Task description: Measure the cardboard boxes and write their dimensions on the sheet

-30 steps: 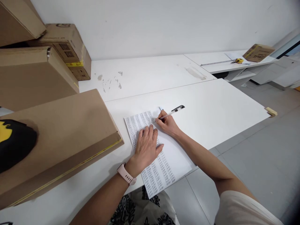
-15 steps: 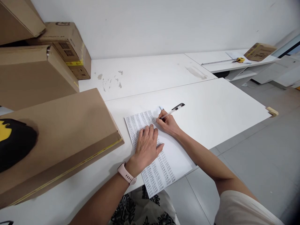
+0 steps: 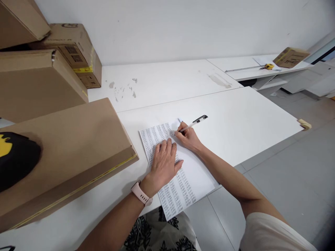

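A sheet of paper with several columns of handwriting lies slanted on the white table, its lower corner hanging past the front edge. My left hand rests flat on the written part, fingers stretched out, covering some lines. In my right hand a pen with a clear barrel and black clip end is pinched, tip down at the top of the sheet beside the last written column. A pale watch is on my left wrist.
A large cardboard box lies on the table to the left, with a black and yellow object on top. More boxes stand behind it. At the far right are a yellow tape measure and a small carton.
The pen's upper end has shifted slightly to the right as my right hand moves a little at the paper. My left hand stays in place.
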Demonstrator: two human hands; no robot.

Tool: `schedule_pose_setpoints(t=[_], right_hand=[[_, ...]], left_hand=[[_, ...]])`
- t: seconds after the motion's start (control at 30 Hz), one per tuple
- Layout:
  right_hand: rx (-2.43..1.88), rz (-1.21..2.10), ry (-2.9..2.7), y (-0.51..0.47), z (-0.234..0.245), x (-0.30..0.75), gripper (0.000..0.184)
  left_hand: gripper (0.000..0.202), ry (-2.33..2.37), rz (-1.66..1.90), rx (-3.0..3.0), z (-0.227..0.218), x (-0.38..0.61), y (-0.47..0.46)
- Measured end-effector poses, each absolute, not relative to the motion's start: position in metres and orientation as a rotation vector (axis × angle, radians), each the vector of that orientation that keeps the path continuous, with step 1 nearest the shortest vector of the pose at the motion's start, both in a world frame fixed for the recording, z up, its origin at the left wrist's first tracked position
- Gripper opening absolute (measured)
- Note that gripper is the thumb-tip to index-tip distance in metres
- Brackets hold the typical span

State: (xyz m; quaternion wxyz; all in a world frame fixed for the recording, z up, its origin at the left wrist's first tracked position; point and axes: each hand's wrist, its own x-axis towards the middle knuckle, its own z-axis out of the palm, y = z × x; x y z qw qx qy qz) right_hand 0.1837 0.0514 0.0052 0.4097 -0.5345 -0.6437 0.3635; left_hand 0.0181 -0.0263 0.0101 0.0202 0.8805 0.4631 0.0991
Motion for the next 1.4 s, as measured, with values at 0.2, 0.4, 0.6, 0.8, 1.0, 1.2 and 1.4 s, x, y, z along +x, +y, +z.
schedule_pose_setpoints(t=[0.2,0.4,0.6,0.8,1.0,1.2,1.4], right_hand=[[-1.335,0.914,-1.619,0.0518,0.0047,0.1834,0.02],[-1.324,0.916,-1.617,0.0521,0.004,0.1835,0.02],[-1.336,0.916,-1.599,0.0515,0.0049,0.1838,0.02],[-1.329,0.906,-1.618,0.052,0.0031,0.1846,0.019],[-1.338,0.901,-1.603,0.0515,0.0045,0.1845,0.018],[-1.324,0.896,-1.607,0.0516,0.0042,0.184,0.018],[-1.339,0.891,-1.616,0.0517,0.0041,0.184,0.018]], left_hand=[[0.061,1.425,0.289,2.713,0.0117,0.0179,-0.0258],[0.06,1.428,0.281,2.721,0.0123,0.018,-0.0257],[0.062,1.426,0.272,2.723,0.0119,0.0179,-0.0253],[0.06,1.426,0.309,2.734,0.0098,0.0179,-0.0255],[0.061,1.433,0.312,2.733,0.0092,0.018,-0.0258],[0.059,1.43,0.344,2.713,0.0081,0.0183,-0.0257],[0.059,1.422,0.357,2.715,0.0079,0.0186,-0.0257]])
